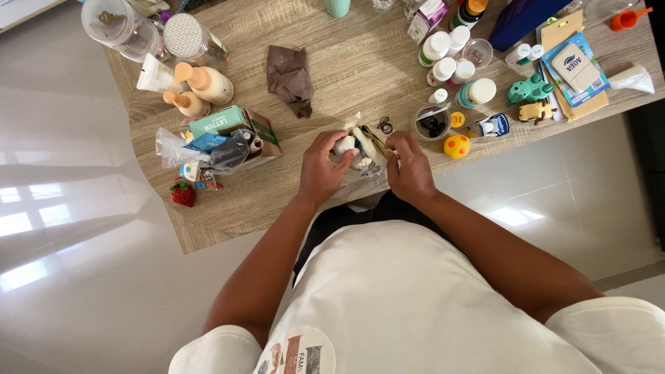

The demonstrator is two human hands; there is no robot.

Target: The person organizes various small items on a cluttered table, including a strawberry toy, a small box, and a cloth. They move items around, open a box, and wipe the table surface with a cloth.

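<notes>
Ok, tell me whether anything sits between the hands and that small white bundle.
Nothing visible does. The left hand and right hand both already grip the small white bundle directly, over the wooden table.

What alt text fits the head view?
Seen from above, a person's left hand and right hand hold a small clear bag of little items over a cluttered wooden table. A brown cloth, bottles and a yellow duck toy lie around.

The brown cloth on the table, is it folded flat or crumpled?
Crumpled. The brown cloth lies bunched with uneven creases and ragged edges on the wooden table, apart from both hands.
</notes>
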